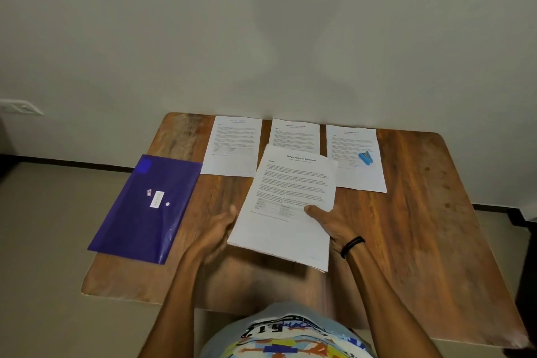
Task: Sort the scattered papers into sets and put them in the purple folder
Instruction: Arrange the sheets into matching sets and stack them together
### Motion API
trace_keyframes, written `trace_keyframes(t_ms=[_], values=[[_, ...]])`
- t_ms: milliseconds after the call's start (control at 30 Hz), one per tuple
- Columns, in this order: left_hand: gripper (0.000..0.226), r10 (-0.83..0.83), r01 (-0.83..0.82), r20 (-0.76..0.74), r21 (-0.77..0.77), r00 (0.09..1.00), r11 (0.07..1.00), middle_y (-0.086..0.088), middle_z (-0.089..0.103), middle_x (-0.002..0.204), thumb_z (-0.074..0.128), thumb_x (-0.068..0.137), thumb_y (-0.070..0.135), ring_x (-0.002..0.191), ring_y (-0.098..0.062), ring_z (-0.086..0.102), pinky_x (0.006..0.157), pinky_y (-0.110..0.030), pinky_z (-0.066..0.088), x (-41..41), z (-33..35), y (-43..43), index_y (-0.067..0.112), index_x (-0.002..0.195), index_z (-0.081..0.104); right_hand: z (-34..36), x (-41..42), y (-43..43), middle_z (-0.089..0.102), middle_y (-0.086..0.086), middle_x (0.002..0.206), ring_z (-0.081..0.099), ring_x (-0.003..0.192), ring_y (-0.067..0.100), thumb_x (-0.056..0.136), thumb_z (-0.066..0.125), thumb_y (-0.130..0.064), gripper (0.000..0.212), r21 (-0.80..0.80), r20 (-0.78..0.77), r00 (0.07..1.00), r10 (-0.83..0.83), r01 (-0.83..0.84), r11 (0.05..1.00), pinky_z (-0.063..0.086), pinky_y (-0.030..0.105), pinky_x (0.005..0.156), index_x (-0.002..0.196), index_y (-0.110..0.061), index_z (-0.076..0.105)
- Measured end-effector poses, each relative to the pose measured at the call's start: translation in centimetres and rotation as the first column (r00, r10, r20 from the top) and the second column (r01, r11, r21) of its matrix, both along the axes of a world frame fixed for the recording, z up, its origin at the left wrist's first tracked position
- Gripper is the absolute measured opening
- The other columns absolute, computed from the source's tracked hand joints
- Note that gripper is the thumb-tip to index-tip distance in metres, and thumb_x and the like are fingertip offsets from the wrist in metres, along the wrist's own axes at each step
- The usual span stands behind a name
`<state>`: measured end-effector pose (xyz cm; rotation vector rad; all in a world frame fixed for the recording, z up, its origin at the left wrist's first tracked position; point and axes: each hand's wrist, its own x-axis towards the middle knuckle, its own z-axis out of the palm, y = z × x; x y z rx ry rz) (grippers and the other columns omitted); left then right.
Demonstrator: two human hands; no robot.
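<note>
**Desk:** Where are the papers?

**Photographer:** A stack (287, 206) of white printed pages is held just over the middle of a wooden table (421, 197), slightly askew. The top page is headed "Sample Financial Statement".

**Desk:** And the hands?

**Photographer:** The right hand (325, 221) pinches the stack's right side, thumb on top and fingers underneath. The left hand (216, 229) is at the stack's left edge with its thumb tip against the paper. That hand is blurred and its fingers are hidden, so I cannot tell whether it grips or only steadies. A black band (352, 245) circles the right wrist.

**Desk:** The folder?

**Photographer:** The purple folder (145, 206) lies flat and closed at the table's left, angled, with its near corner hanging over the edge. It is well apart from the stack and has a small white label on its face.

**Desk:** Anything else on the table?

**Photographer:** Three single sheets lie in a row along the far edge. The left sheet (232, 145) is just beside the folder's far corner. The middle sheet (295, 134) is partly covered, in this view, by the raised stack. The right sheet (356, 157) has a small blue stapler (365, 157) resting on it.

**Desk:** The surroundings?

**Photographer:** A plain pale wall (261, 23) rises behind the table, with a socket (20, 107) low at the left.
</note>
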<state>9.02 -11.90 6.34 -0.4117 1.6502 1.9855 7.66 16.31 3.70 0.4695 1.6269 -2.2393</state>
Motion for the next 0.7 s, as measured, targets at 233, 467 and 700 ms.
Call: trace_keyframes(t_ms=[233,467,700], values=[[0.063,0.113,-0.162,0.124,0.530,0.986,0.832,-0.016,0.043,0.149,0.048,0.099,0.057,0.137,-0.040,0.040,0.098,-0.051,0.049,-7.8,1.6,1.6,0.016,0.145,0.037,1.6,1.0,0.0,0.064,0.016,0.133,0.061,0.122,0.038,0.091,0.058,0.007,0.046,-0.113,-0.003,0.970,0.244,-0.243,0.963,0.052,0.051,0.099,0.133,-0.011,0.056],[0.031,0.084,-0.141,0.118,0.644,0.989,0.752,-0.013,0.050,0.138,0.043,0.104,0.048,0.139,-0.040,0.035,0.107,-0.050,0.036,-10.4,3.2,3.6,0.019,0.093,0.049,2.7,1.6,-0.4,0.064,0.016,0.132,0.064,0.118,0.036,0.092,0.060,0.007,0.047,-0.022,-0.073,0.964,0.258,-0.260,0.965,0.057,0.047,0.093,0.134,-0.010,0.055],[0.041,0.058,-0.111,0.101,0.671,0.993,0.733,-0.009,0.043,0.145,0.052,0.094,0.064,0.144,-0.036,0.035,0.082,-0.041,0.055,-10.3,2.3,3.7,0.025,0.083,0.046,2.6,1.9,-0.9,0.067,0.007,0.130,0.065,0.119,0.029,0.093,0.063,0.002,0.047,0.064,-0.072,0.960,0.270,-0.266,0.962,0.056,0.044,0.095,0.136,-0.016,0.055]])
